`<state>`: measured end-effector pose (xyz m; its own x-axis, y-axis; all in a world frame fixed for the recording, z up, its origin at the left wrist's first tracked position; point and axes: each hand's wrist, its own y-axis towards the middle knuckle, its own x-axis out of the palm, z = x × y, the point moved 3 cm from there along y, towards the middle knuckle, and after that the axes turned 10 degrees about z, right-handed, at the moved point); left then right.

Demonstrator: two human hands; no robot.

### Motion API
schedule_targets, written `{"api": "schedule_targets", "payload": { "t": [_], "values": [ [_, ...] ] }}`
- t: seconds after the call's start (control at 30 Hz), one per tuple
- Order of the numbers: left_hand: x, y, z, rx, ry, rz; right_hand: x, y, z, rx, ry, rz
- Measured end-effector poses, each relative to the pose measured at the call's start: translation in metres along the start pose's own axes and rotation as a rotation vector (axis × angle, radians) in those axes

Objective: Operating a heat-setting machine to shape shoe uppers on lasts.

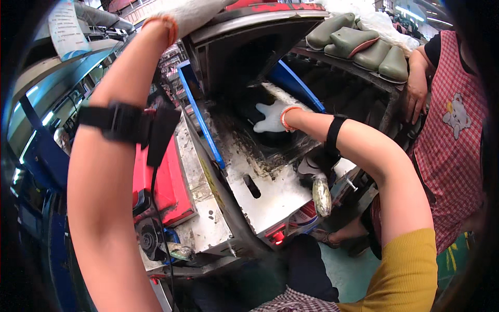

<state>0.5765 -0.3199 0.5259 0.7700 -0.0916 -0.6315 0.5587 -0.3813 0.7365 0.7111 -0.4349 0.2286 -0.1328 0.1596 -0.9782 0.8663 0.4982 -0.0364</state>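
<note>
My left hand (pixel 200 14), in a white glove, reaches up to the raised lid (pixel 260 26) of a press-like machine. It touches the lid near its upper left edge, and its fingers are cut off at the top of the view. My right hand (pixel 271 117), also white-gloved, has its fingers spread over the dark, worn bed (pixel 265 151) below the lid. Nothing shows in its grasp, and whether it presses on the bed is hard to tell. Blue side rails (pixel 200 119) flank the bed. A tape-wrapped handle (pixel 322 197) juts from the machine's front right.
Olive-green foot-shaped pieces (pixel 364 47) lie on a rack at the back right. A person in a red checked apron (pixel 447 151) stands close on my right, one hand hanging near the rack. A red machine part (pixel 161 182) and another wrapped handle (pixel 179 251) are at left.
</note>
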Motion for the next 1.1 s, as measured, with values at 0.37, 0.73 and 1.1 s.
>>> {"api": "schedule_targets", "payload": {
  "t": [0.37, 0.73, 1.1],
  "values": [
    [0.044, -0.004, 0.0, -0.37, -0.451, -0.015, -0.028, -0.064, 0.0, -0.169, -0.018, 0.21],
    [0.123, -0.16, 0.105, -0.066, -0.211, 0.493, 0.033, -0.289, -0.015, -0.476, 0.031, 0.746],
    [0.169, -0.239, 0.142, -0.128, -0.233, 0.36, 0.051, -0.296, 0.049, -0.429, 0.217, 1.096]
  ]
}}
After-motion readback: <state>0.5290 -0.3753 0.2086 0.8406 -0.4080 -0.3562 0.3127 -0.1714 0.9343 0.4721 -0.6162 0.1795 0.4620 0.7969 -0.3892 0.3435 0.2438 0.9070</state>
